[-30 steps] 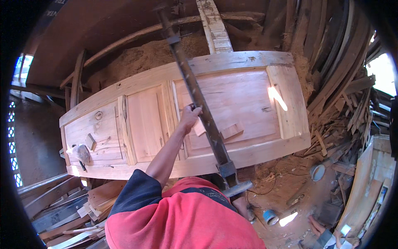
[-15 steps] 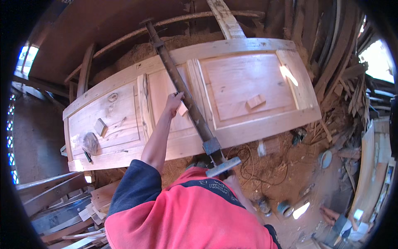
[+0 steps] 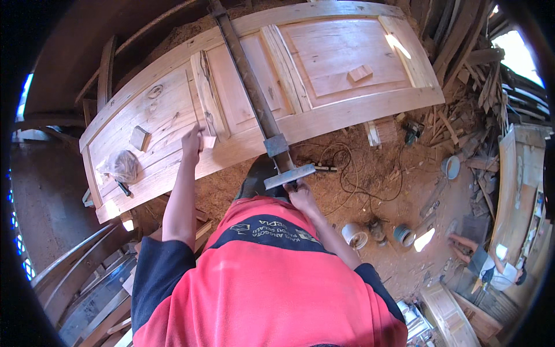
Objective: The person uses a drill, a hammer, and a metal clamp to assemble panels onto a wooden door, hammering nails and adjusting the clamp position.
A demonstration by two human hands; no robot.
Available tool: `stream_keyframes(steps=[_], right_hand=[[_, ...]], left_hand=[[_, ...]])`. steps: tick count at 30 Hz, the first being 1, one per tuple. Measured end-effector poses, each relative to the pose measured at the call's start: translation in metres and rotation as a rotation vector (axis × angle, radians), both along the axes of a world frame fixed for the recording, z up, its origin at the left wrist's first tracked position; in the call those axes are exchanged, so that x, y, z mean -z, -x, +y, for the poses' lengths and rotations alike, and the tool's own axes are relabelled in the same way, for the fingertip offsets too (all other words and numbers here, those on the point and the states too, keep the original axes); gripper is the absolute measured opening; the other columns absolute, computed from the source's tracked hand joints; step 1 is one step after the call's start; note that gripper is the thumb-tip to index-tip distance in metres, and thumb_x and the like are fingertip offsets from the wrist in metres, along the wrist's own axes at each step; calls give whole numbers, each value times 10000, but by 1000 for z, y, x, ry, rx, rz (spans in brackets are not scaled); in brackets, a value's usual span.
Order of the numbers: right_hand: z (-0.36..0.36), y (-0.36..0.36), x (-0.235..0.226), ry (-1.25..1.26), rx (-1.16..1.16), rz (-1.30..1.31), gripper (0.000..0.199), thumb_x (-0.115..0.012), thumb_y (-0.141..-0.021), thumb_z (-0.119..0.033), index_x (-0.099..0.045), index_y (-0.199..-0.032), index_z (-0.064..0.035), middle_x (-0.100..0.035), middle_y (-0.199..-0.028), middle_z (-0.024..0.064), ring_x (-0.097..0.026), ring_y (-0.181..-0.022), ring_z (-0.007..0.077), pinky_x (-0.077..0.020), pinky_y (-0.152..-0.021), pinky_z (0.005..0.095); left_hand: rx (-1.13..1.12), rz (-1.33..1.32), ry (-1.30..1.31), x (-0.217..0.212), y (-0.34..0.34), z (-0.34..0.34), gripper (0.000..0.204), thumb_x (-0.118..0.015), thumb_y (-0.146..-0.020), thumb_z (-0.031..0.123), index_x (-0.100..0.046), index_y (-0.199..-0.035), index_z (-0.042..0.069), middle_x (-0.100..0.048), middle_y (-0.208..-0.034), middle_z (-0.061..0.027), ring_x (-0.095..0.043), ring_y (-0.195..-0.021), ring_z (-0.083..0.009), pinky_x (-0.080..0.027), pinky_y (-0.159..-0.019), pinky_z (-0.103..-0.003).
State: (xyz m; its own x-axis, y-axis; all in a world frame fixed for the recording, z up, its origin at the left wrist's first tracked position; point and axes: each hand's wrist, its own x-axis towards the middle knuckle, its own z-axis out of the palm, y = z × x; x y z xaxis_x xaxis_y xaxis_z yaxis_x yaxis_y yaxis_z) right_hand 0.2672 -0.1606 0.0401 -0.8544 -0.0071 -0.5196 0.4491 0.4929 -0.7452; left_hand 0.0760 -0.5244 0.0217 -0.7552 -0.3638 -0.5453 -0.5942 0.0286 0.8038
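Observation:
A long metal bar clamp [image 3: 250, 87] lies across a pale wooden panelled door [image 3: 324, 118]. Its near end, with a flat crosspiece [image 3: 289, 176], sticks out past the door's near edge. My right hand [image 3: 299, 195] is closed on the clamp's handle just behind that crosspiece; the fingers partly hide the handle. To the left of the clamp, my left hand [image 3: 192, 140] grips a small wood block [image 3: 207, 141] above the door's near rail. Two other wood blocks lie on the door, one [image 3: 139, 139] on the left panel and another [image 3: 361, 73] on the right panel.
A clear plastic bag [image 3: 120, 166] and a dark-handled tool [image 3: 123, 188] lie at the door's left end. Cables [image 3: 350, 173], buckets [image 3: 354, 236] and sawdust cover the floor at right. Scrap timber is stacked around. Another person [image 3: 500, 272] is low at far right.
My left hand has moved away from the clamp bar toward the left, carrying the wood block. My right hand stays at the clamp's near end. The whole view has shifted, showing more floor.

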Motion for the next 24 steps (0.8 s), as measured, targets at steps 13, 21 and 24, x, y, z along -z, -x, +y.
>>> stream_keyframes(steps=[13, 21, 24], right_hand=[[-19, -16, -4, -49, 25, -82, 398, -586, -903, -287, -583, -1198, -21, -612, -1179, 257, -556, -1145, 433, -448, -969, 474], [-31, -62, 73, -177, -74, -262, 352, -551, -919, -286, -609, -1195, -76, -634, -1241, 157, -569, -1182, 330, -413, -1043, 426], [-26, -93, 141, -309, -188, -281, 373, -566, -906, -321, -614, -1196, -93, -643, -1234, 132, -576, -1175, 318, -424, -1041, 411]], left_hand=[[-54, 19, 123, 14, -28, -47, 336, -623, -938, 378, -722, -917, 58, -438, -584, 40, -412, -495, -68, -290, -427, -261], [-75, -84, -181, 26, 61, -63, 326, -576, -958, 375, -683, -920, 69, -557, -704, -9, -532, -570, -105, -386, -435, -249], [-26, -124, -316, 9, 112, -55, 312, -536, -984, 374, -661, -975, 88, -612, -766, -14, -576, -588, -105, -432, -427, -259]])
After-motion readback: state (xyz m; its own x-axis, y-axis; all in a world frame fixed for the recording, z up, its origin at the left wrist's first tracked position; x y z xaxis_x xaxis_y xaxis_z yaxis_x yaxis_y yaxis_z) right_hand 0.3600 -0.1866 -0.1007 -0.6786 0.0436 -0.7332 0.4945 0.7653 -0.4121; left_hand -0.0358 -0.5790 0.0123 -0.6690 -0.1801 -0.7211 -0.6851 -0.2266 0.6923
